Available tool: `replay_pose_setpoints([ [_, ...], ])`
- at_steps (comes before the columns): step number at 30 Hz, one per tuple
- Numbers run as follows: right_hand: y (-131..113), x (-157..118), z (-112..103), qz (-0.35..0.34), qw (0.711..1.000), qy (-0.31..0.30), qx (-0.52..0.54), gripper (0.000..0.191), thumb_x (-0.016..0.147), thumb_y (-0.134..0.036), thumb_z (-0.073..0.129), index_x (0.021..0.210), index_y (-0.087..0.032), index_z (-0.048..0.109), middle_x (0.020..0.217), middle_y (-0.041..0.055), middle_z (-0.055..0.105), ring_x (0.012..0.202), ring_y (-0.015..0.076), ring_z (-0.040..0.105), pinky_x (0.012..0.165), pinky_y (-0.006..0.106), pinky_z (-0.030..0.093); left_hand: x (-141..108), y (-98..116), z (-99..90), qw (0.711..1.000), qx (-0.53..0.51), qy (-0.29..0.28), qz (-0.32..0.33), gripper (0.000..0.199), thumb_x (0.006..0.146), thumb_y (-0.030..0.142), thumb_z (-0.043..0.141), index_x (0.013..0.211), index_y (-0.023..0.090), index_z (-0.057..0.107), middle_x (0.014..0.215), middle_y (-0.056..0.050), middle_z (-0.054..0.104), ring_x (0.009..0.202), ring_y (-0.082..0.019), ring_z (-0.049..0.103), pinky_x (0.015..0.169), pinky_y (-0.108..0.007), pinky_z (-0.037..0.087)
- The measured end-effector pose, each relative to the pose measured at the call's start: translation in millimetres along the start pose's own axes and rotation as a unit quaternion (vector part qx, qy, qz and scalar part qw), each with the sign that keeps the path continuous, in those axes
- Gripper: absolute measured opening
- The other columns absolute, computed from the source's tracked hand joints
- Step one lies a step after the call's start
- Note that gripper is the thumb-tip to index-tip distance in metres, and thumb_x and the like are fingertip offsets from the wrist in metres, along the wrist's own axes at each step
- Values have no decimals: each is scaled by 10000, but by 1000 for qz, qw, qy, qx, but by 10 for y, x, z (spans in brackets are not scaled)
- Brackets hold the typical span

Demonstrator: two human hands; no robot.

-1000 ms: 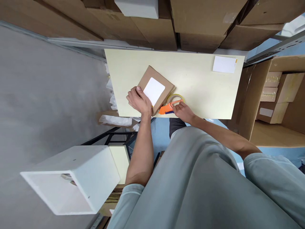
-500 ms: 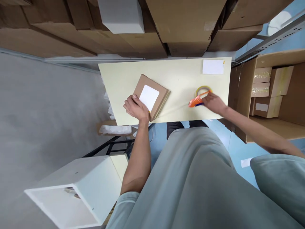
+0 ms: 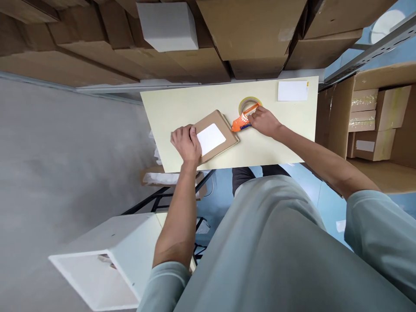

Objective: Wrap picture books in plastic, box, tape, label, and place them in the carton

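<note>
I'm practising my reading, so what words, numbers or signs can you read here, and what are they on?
None can be read.
White label on the cardboard box under the left hand: no print shows.
Orange tape dispenser: no lettering shows clearly.
White card: no print shows.
Small white label inside the open carton: too small to read.

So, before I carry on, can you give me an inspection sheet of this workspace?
Surface: pale table, bearing the items below.
Work items: brown box with white label; orange tape dispenser with yellow-edged tape roll, its tip at the box's right edge.
Clutter: white card near the table's far right corner.
Hands: left hand rests on the box's left end, grip underneath hidden; right hand grips the dispenser.
Cables: thin pale loop below the table's front edge, too small to identify.
Surroundings: cardboard boxes beyond the table; open carton right, smaller boxes inside; white bin lower left.
</note>
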State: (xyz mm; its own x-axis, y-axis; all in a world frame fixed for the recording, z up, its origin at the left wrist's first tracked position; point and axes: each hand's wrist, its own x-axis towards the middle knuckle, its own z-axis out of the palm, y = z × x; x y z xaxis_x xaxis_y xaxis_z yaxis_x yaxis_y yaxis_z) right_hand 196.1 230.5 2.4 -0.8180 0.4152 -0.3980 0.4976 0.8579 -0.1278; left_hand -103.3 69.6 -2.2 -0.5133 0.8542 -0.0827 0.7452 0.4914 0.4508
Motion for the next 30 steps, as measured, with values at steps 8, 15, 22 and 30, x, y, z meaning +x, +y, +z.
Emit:
replay_pose_setpoints([
  [8,-1030,-253,268,-29,995,12,92,476,1043,-1,361,1398,22,677,1142,241,831,1037,324,778,1183,548,481,-274,354,164,996,-39,-44,70,563,1197,510,322,1322,110,697,1523,-241,604,1605,-369,465,1360,-670,338],
  [15,-1305,-343,382,-82,994,15,76,516,1055,4,331,1475,19,629,1136,216,830,1050,297,767,1156,510,491,-808,283,280,987,-51,-110,104,543,1102,655,515,1412,229,648,1734,-205,474,1767,-339,240,1443,-611,226],
  [22,-612,-886,561,-71,995,-19,61,538,1053,6,304,1470,-83,633,1075,128,836,1009,267,763,1151,470,517,-776,253,242,982,-77,-136,107,474,1073,636,586,1410,313,669,1748,-145,473,1770,-349,230,1439,-644,230],
  [30,-57,-506,191,14,1000,0,-3,378,1152,-196,392,1329,-5,666,1136,232,825,1006,297,758,1133,484,489,-793,257,368,982,-58,-123,127,569,993,614,757,1383,214,644,1737,-246,455,1764,-407,227,1438,-661,231],
])
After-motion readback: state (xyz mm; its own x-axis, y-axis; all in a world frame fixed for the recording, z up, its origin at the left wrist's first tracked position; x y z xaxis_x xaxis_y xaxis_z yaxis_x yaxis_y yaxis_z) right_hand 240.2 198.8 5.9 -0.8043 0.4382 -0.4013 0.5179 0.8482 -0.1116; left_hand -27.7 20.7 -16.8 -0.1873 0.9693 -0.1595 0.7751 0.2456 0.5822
